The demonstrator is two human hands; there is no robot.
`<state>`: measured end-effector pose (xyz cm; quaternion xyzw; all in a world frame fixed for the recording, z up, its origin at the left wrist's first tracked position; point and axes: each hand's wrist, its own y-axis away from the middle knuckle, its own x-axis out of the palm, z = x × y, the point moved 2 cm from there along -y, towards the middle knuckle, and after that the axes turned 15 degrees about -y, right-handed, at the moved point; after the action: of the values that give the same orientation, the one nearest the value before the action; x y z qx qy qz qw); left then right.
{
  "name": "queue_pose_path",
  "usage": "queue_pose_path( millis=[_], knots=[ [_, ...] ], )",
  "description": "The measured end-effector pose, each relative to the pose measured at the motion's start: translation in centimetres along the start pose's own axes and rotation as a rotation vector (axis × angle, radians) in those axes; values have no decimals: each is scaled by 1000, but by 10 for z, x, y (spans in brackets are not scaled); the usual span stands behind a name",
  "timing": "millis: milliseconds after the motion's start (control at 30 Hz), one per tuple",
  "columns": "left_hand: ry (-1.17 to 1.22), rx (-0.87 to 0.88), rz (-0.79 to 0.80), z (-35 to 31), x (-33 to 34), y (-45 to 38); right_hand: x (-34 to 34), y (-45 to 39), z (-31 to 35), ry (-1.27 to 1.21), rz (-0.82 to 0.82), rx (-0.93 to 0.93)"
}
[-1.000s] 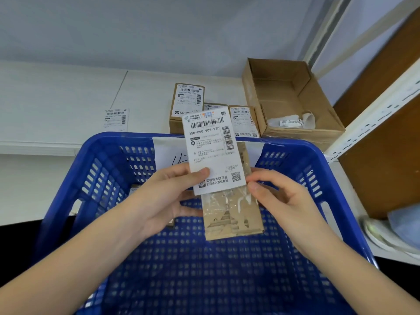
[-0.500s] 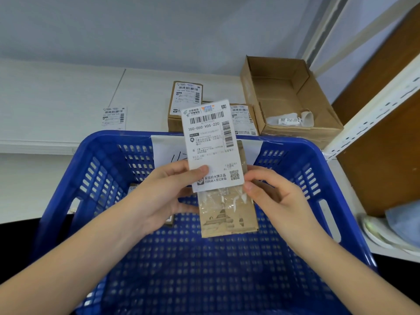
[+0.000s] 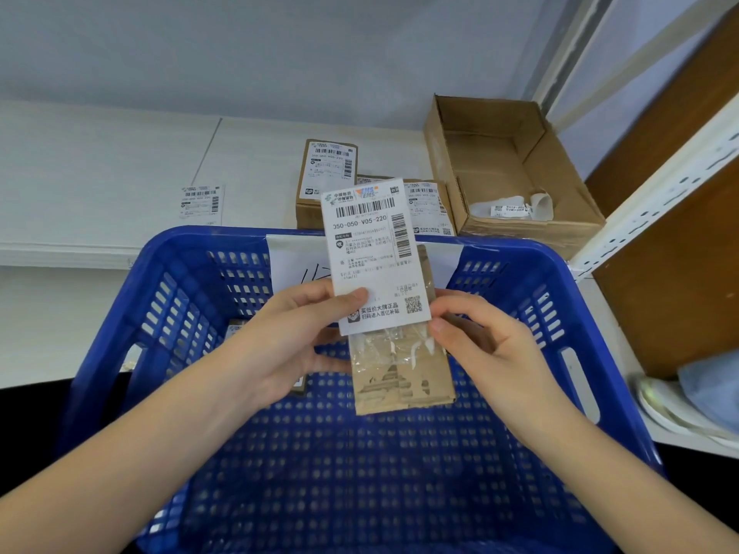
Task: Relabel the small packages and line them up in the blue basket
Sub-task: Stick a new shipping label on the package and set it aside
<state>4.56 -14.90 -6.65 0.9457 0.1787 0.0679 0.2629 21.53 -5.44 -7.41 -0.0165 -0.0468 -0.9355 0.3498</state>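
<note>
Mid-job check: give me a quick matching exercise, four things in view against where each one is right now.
Things:
1. white shipping label
2. brown paper package
3. loose white label sheet
4. open cardboard box

Places:
A. flat on the white shelf, left
B. behind the basket's right corner
C. pinched by both hands
D. held over the blue plastic basket, behind the label

Pairs: 1-C, 2-D, 3-A, 4-B
</note>
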Motion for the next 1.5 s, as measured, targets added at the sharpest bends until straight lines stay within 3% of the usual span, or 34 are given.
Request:
queue_pose_path(
  millis=[1500],
  knots=[
    [1, -9, 9, 4, 1, -3, 0, 0, -5, -42, -28, -4]
  ],
)
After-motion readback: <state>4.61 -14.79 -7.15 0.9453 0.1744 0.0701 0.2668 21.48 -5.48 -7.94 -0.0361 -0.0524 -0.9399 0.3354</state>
